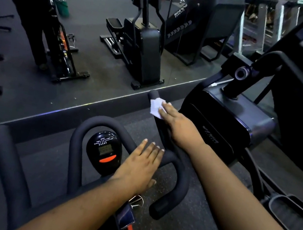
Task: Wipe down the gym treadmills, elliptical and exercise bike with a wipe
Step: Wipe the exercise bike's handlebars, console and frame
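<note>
Left hand (140,166) flat on handlebar (173,181); right hand (180,125) presses wipe (156,106) on forward-pointing grip.

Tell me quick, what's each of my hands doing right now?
Left hand: open, fingers flat on the bike handlebar, holding nothing.
Right hand: open, straight fingers pressing the white wipe onto the handlebar's right grip.

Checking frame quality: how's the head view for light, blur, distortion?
Head view: dim, bluish; wide-angle bend toward the edges; top and far-left reflections in the mirror soft; wipe nearly blown out; both hands, left and right, and the console reasonably sharp.
</note>
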`<state>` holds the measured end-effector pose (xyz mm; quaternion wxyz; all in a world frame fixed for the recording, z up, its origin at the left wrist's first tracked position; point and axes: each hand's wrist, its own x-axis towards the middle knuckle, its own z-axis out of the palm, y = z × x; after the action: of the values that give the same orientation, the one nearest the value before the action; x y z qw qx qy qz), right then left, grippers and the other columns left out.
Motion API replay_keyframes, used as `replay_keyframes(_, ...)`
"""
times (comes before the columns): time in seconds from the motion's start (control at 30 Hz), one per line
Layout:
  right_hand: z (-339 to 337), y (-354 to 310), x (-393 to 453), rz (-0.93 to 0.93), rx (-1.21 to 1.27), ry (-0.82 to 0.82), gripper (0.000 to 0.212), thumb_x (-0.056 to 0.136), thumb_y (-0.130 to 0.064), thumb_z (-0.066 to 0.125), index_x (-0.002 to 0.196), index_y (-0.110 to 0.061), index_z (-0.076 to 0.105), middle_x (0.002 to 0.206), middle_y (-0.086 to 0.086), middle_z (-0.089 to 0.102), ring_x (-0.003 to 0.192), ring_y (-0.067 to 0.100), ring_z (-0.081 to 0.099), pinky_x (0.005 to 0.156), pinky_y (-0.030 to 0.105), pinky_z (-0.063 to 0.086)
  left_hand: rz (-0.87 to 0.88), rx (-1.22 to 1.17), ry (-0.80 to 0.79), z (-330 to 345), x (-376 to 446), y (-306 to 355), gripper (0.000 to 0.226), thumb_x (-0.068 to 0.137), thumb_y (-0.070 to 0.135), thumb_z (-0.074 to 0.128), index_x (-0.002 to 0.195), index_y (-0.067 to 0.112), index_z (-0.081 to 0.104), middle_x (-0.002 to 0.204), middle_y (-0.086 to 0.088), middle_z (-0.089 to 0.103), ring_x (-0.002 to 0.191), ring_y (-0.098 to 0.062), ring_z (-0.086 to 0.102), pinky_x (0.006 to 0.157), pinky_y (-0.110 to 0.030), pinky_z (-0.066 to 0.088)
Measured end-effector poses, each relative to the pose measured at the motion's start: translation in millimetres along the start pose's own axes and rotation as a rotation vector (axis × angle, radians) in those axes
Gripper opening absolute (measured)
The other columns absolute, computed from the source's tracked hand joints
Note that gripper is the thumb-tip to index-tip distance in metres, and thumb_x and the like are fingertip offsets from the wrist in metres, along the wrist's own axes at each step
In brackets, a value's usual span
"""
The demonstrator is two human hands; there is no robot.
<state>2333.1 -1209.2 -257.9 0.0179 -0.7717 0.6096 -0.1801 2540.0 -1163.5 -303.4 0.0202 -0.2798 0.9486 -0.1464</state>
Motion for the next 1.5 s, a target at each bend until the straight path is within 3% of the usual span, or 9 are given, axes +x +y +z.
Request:
replay_keyframes(0.13, 30.9, -12.5, 8.1, 0.100, 0.078, -0.048, 0.077, 0.102, -0.029, 0.059, 0.161, -0.008, 0.015, 0.170, 0.011, 0.001, 0.156, 0.029, 0.011, 0.120, 0.035, 0.027, 0.007, 0.007, 0.000, -1.3, 0.0, 0.0, 0.098, 0.096, 0.060, 0.047, 0.160, 0.001, 0.002, 0.168, -0.018, 0.014, 0.157, -0.033, 0.006, 0.118, -0.053, -0.023)
replay_keyframes(0.2, 33.9, -14.1, 3.2, 0.144, 0.099, 0.018, 0.066, 0.102, -0.013, 0.052, 0.161, -0.011, 0.022, 0.170, 0.008, 0.009, 0.154, 0.028, 0.022, 0.114, 0.038, 0.039, 0.005, 0.006, 0.002, -0.4, 0.7, -0.2, 0.099, 0.096, 0.061, 0.047, 0.160, 0.000, 0.002, 0.168, -0.018, 0.016, 0.157, -0.033, 0.007, 0.121, -0.053, -0.019)
replay_keyframes(0.3, 30.3, -12.4, -10.0, 0.184, 0.059, 0.022, 0.071, 0.093, 0.003, 0.046, 0.159, -0.016, 0.029, 0.168, 0.005, 0.020, 0.149, 0.025, 0.035, 0.105, 0.040, 0.047, 0.004, 0.000, -0.006, 0.3, 0.1, -0.6, 0.100, 0.095, 0.061, 0.049, 0.161, 0.001, 0.004, 0.168, -0.018, 0.018, 0.157, -0.032, 0.008, 0.123, -0.054, -0.015)
replay_keyframes(0.57, 29.4, -4.6, -53.7, 0.115, 0.060, -0.023, 0.051, 0.103, -0.031, 0.057, 0.148, -0.008, 0.050, 0.159, 0.012, 0.038, 0.144, 0.026, 0.042, 0.115, 0.032, 0.036, 0.005, 0.009, 0.009, 0.4, 0.2, -0.8, 0.097, 0.097, 0.061, 0.047, 0.160, 0.000, 0.004, 0.168, -0.019, 0.016, 0.157, -0.034, 0.007, 0.122, -0.054, -0.018)
replay_keyframes(0.67, 21.9, -12.9, -25.6, 0.182, 0.102, 0.142, 0.057, 0.099, -0.042, 0.060, 0.145, -0.010, 0.053, 0.155, 0.012, 0.045, 0.140, 0.028, 0.047, 0.107, 0.039, 0.046, 0.007, 0.005, -0.008, -1.4, 0.4, -0.5, 0.098, 0.097, 0.061, 0.046, 0.161, 0.001, 0.001, 0.169, -0.019, 0.013, 0.157, -0.034, 0.005, 0.116, -0.053, -0.026)
replay_keyframes(0.8, 18.5, -24.0, 31.6, 0.195, 0.107, 0.300, 0.050, 0.105, -0.033, 0.052, 0.150, -0.012, 0.047, 0.159, 0.008, 0.040, 0.144, 0.026, 0.043, 0.106, 0.039, 0.046, 0.008, -0.013, -0.007, -3.6, 0.0, -1.5, 0.098, 0.098, 0.061, 0.045, 0.161, 0.003, -0.001, 0.169, -0.017, 0.011, 0.157, -0.033, 0.002, 0.114, -0.051, -0.030)
replay_keyframes(1.13, 44.5, -13.9, 30.5, 0.146, 0.016, 0.153, 0.047, 0.107, -0.018, 0.048, 0.153, -0.011, 0.041, 0.163, 0.011, 0.031, 0.151, 0.024, 0.029, 0.107, 0.040, 0.047, 0.007, -0.040, -0.003, -3.3, 0.0, -0.5, 0.100, 0.096, 0.065, 0.044, 0.161, 0.001, 0.001, 0.169, -0.018, 0.013, 0.157, -0.032, 0.005, 0.118, -0.052, -0.024)
replay_keyframes(1.3, 45.4, -7.7, -7.5, 0.133, -0.062, 0.102, 0.048, 0.102, -0.013, 0.057, 0.150, -0.012, 0.048, 0.160, 0.011, 0.038, 0.144, 0.025, 0.043, 0.098, 0.035, 0.051, 0.002, -0.046, 0.000, -1.4, 1.8, 0.2, 0.103, 0.094, 0.067, 0.047, 0.161, 0.001, 0.005, 0.168, -0.018, 0.015, 0.157, -0.032, 0.006, 0.119, -0.051, -0.023)
replay_keyframes(1.5, 41.5, -7.3, -68.4, 0.193, -0.118, -0.061, 0.039, 0.103, -0.029, 0.056, 0.140, -0.016, 0.057, 0.155, 0.007, 0.047, 0.121, 0.030, 0.064, 0.087, 0.042, 0.057, -0.008, -0.065, -0.019, -2.6, 2.0, -0.1, 0.104, 0.094, 0.070, 0.045, 0.161, 0.002, 0.004, 0.169, -0.015, 0.013, 0.157, -0.030, 0.003, 0.123, -0.050, -0.016)
